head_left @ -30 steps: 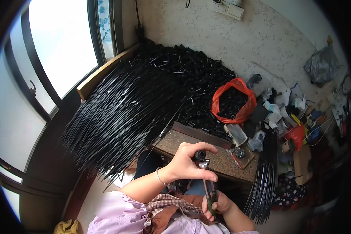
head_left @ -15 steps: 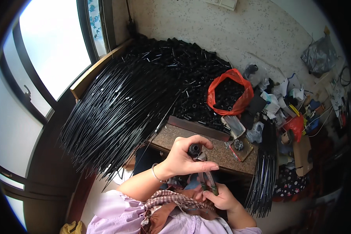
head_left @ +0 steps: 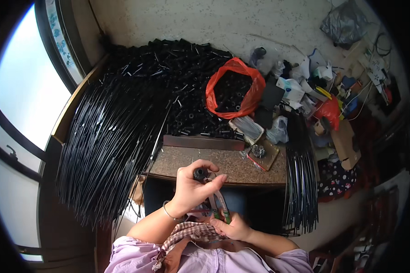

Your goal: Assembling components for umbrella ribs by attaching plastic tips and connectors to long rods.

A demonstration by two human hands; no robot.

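Observation:
My left hand (head_left: 189, 186) is curled round a short black tubular part (head_left: 199, 173), whose hollow round end faces up between thumb and fingers. In my right hand (head_left: 234, 227), lower and to the right, is a pair of pliers (head_left: 219, 202) with green grips at the handle ends. The pliers point up towards the black part, close to my left thumb. Whether their jaws grip it is hard to make out, as the left hand partly covers them. Both hands are in front of the speckled brown tabletop's (head_left: 187, 159) near edge.
Long thin black rods (head_left: 105, 141) spread over the left side; a smaller bundle (head_left: 300, 191) hangs at right. Behind a low wooden strip (head_left: 202, 143) lie heaped black tubular parts (head_left: 168, 63) and a red plastic bag (head_left: 212, 93) of similar pieces. Clutter and a cardboard box (head_left: 346, 143) fill the right.
The whole view has turned, so table and heap appear further left and more level. Both hands keep their hold on the black part and the pliers.

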